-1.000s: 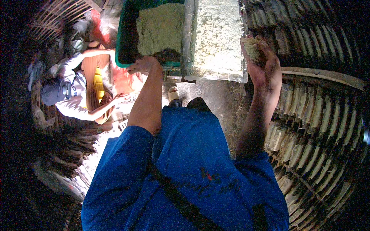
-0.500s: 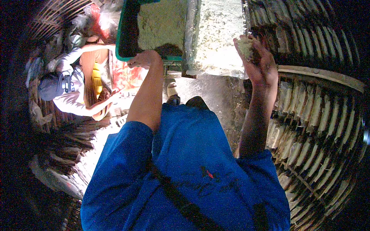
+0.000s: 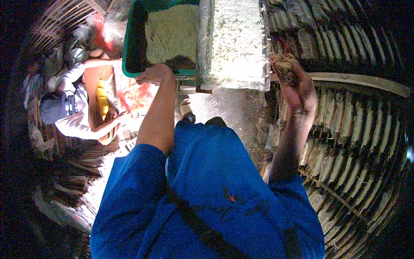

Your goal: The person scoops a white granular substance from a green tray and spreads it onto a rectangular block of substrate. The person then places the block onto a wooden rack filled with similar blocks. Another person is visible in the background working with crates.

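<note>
My left hand [image 3: 152, 74] is bent at the wrist with its fingers curled at the near rim of a green tub [image 3: 126, 56]. Inside the tub lies a pale, crumbly material [image 3: 170, 34]. Beside it on the right stands a long tray [image 3: 202, 64] lined with clear plastic, a whitish crumbly layer [image 3: 235, 47] spread over it in bright light. Just off the tray's right edge, my right hand [image 3: 299, 88] is closed around a clump of the crumbly material [image 3: 284, 64], held in shade.
On the left another person [image 3: 77, 103] in a cap and light top sits low, beside red-and-clear plastic [image 3: 133, 90]. Racks of plastic-wrapped slabs [image 3: 349, 116] curve along the right, with a pale rail [image 3: 345, 78] across them. My foot [image 3: 186, 108] shows on the floor below the tub.
My right hand has drawn slightly down, away from the tray's edge, still holding the clump. The tub and tray sit a little further left in view; my left hand stays at the rim.
</note>
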Available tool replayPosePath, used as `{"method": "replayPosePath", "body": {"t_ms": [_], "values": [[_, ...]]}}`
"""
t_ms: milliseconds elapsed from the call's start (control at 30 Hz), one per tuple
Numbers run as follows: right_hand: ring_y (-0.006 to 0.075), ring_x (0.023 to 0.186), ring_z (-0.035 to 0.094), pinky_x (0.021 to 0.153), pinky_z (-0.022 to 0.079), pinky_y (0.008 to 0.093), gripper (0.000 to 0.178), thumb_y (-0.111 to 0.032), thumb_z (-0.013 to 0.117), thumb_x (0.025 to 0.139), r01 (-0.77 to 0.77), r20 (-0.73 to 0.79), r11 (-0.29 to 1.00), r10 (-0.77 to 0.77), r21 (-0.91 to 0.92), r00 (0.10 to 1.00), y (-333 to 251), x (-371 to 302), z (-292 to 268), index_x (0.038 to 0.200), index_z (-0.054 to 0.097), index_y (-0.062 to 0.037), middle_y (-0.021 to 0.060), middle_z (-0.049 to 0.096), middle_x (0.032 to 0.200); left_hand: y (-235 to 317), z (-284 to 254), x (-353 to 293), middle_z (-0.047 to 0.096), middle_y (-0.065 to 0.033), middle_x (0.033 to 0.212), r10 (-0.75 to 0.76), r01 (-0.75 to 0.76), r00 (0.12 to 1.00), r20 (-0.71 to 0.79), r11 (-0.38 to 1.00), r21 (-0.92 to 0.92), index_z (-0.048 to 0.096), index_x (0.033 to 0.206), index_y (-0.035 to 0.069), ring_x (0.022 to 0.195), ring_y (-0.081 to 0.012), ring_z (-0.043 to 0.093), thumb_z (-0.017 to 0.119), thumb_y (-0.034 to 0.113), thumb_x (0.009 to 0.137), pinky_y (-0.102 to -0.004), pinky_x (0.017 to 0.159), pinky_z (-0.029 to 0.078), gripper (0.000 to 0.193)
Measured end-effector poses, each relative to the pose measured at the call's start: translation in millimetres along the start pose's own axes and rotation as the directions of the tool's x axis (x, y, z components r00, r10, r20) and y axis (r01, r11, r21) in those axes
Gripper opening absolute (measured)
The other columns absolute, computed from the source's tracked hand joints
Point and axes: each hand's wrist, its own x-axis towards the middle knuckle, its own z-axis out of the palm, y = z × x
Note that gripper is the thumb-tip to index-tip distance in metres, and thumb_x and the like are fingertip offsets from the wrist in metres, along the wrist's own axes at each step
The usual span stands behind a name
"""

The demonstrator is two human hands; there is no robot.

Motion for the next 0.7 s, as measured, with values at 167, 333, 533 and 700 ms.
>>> {"method": "replayPosePath", "body": {"t_ms": [167,333,533,700], "values": [[0.0392,0.126,0.048,0.115,0.033,0.0514,0.041,-0.001,0.047,0.096,-0.034,0.441,0.997,0.003,0.063,0.898,-5.1,14.5,-45.3,0.135,0.040,0.0106,0.0298,0.049,0.134,-2.4,4.9,6.5,0.044,-0.0296,0.142,-0.109,0.105,0.992,-0.072,0.993,-0.051,0.057,0.128,-0.007,0.132,-0.0486,0.036,0.040,0.032,0.097,-0.0657,0.106,0.022,0.052],[0.0376,0.123,0.051,0.113,0.035,0.0510,0.038,-0.001,0.046,0.096,-0.071,0.244,0.993,0.045,0.099,0.969,-6.4,11.7,-45.8,0.132,0.044,0.0116,0.0276,0.053,0.131,-2.4,43.1,36.1,0.043,-0.0309,0.142,-0.356,0.264,0.892,-0.279,0.911,-0.317,0.057,0.125,-0.012,0.133,-0.0471,0.034,0.039,0.034,0.096,-0.0596,0.109,0.020,0.057],[0.0374,0.117,0.056,0.112,0.038,0.0501,0.032,-0.003,0.048,0.096,0.031,-0.005,0.998,-0.031,0.047,1.000,-17.6,-5.1,-39.8,0.124,0.049,0.0128,0.0264,0.058,0.124,-7.3,26.6,19.5,0.029,-0.0384,0.146,-0.246,0.185,0.954,-0.171,0.933,-0.308,0.037,0.134,-0.021,0.135,-0.0499,0.033,0.041,0.030,0.096,-0.0554,0.113,0.024,0.063],[0.0385,0.120,0.054,0.112,0.038,0.0500,0.032,-0.003,0.047,0.096,0.061,-0.074,0.996,-0.056,0.065,0.996,-25.0,-23.4,-38.1,0.125,0.048,0.0120,0.0261,0.057,0.125,20.8,64.5,56.3,0.024,-0.0395,0.148,-0.546,0.269,0.822,-0.162,0.622,-0.735,0.026,0.138,-0.023,0.137,-0.0526,0.028,0.040,0.026,0.097,-0.0526,0.114,0.025,0.066]]}}
